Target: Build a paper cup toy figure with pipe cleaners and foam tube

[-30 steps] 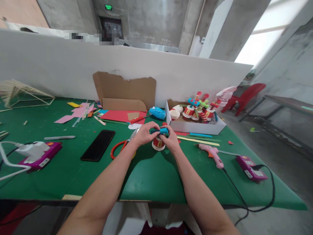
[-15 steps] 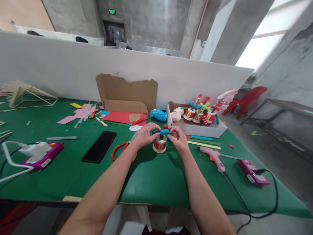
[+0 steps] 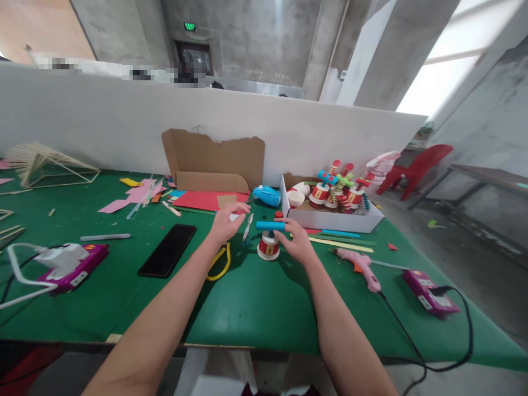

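A small paper-cup figure stands on the table: an upturned red-and-white cup (image 3: 268, 248) with a blue paper tube (image 3: 270, 225) lying across its top. My right hand (image 3: 297, 241) pinches the tube's right end. A dark coiled strip (image 3: 252, 238) sticks out from the figure's left side. My left hand (image 3: 227, 224) is off the figure, fingers apart and holding nothing visible, above a pair of scissors. Those scissors show a yellow handle (image 3: 225, 268) and a blade; my left hand and forearm hide the rest. Behind the tube sits a small red round piece (image 3: 279, 214).
A white box (image 3: 338, 219) holds several similar cup figures. A pink glue gun (image 3: 361, 266) lies at right, wired near a purple power strip (image 3: 429, 291). A phone (image 3: 168, 250), red paper (image 3: 198, 200) and a blue tape-dispenser-like object (image 3: 266, 194) lie around.
My left hand has let go of the figure and moved left and slightly up, over the scissors. My right hand stays at the blue tube, now more fully in sight.
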Tool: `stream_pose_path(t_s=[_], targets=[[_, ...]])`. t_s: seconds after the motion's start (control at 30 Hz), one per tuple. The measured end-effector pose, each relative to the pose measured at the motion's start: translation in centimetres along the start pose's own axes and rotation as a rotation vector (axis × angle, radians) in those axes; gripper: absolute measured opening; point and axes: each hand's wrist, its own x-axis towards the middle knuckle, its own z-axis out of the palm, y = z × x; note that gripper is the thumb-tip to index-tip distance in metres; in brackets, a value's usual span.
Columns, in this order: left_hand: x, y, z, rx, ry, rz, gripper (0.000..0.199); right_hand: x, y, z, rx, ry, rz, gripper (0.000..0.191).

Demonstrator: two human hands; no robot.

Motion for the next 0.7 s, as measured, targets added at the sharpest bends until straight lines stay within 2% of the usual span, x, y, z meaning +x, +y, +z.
stream_pose_path(t_s=[0.1,0.17,0.4,0.7], targets=[[-0.6,-1.1,-0.1,0.005,0.069,-0.108,0.013,0.0,-0.1,-0.4,-0.053,-0.033,-0.054,0.021],[-1.1,-1.4,0.3,0.020,0.062,-0.129,0.013,0.0,-0.1,-0.6,-0.086,-0.068,-0.087,0.020],[-1.7,-1.0,1.3,0.092,0.018,0.040,0.016,0.1,-0.6,-1.2,-0.165,-0.150,-0.098,0.020],[-1.8,-1.3,1.2,0.108,-0.012,0.036,0.016,0.4,-1.4,-1.2,-0.171,-0.183,-0.059,0.021]])
